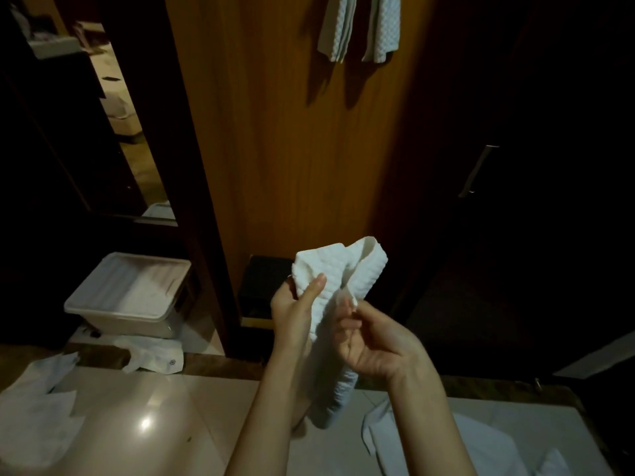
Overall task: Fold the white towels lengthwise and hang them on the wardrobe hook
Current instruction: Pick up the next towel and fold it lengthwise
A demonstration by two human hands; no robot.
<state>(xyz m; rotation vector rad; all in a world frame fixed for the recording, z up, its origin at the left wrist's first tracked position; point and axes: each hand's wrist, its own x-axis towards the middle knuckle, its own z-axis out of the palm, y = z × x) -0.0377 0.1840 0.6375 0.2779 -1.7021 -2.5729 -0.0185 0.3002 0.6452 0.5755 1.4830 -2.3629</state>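
Two white towels (359, 27) are already seen hanging high on the wooden wardrobe panel (292, 149), side by side, each folded into a narrow strip; the hook itself is cut off by the top edge of the picture and cannot be seen. This part of the task is judged to be done.

A third white towel (338, 286) is held up in front of the wardrobe, between both hands, well below the hanging ones. Its upper edge is pinched by the left hand (295, 310) between the thumb and the fingers, so this grip is closed on the cloth. A corner of the same towel is pinched by the right hand (371, 341) with the fingertips, so that grip is closed on it too. The towel is bent over at the top and its lower part hangs down between the forearms. The lengthwise fold is judged to be started but not finished, as the edges are not yet aligned.

More white cloth (446, 438) is lying on the pale surface (144, 407) at the lower right, near the right forearm. It is probably one or more towels left to be folded, though how many cannot be told.
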